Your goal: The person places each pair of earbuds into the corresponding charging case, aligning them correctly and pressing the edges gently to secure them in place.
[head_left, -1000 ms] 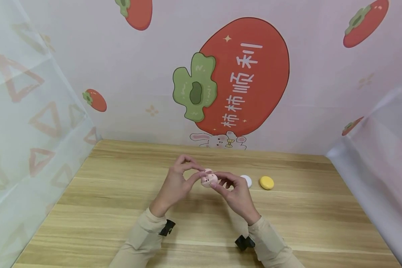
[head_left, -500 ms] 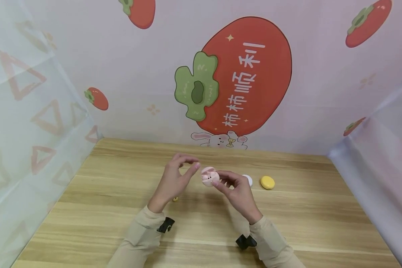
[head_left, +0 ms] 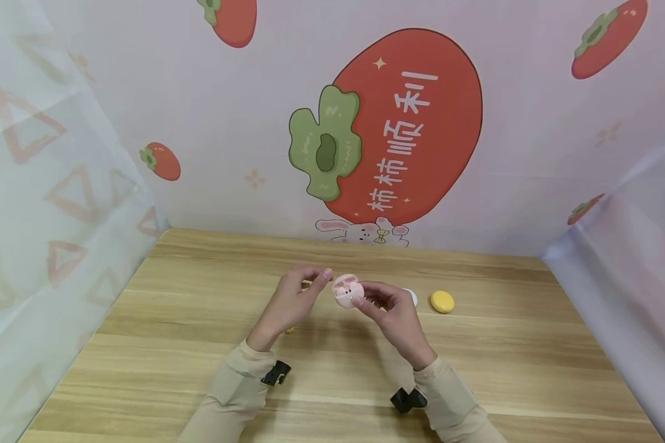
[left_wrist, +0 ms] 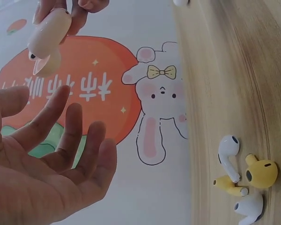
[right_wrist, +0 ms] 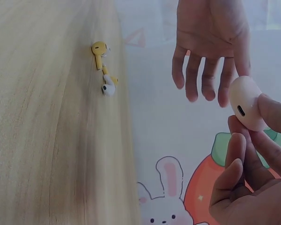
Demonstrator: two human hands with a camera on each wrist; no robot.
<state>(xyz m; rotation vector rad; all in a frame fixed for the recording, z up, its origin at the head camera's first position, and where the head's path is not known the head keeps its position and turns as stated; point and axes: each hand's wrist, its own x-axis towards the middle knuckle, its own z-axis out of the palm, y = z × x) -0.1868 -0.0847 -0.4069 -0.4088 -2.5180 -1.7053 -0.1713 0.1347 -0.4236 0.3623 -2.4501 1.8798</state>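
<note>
My right hand [head_left: 396, 317] holds a round pink earbud case [head_left: 348, 298] between thumb and fingers, up above the table. The case's lid stands raised, and small dark spots show at its opening. In the right wrist view the underside of the case [right_wrist: 247, 103] shows a dark oval port. Just left of the case is my left hand [head_left: 292, 303], its fingers relaxed and slightly bent with nothing in them. The left wrist view shows this hand [left_wrist: 51, 173] palm up beneath the case [left_wrist: 47, 40].
Several loose earbuds lie on the wooden table, among them a yellow one [left_wrist: 264, 173] and a white one [left_wrist: 229, 146]. Behind my right hand sits a white round case [head_left: 412, 298], partly hidden, with a yellow round case [head_left: 442, 301] to its right. A printed cloth backdrop [head_left: 221, 203] rises behind.
My left hand, first at the pink case with the right, has let go and drawn off to the left. The lid stands wider. My right hand keeps its hold in nearly the same place.
</note>
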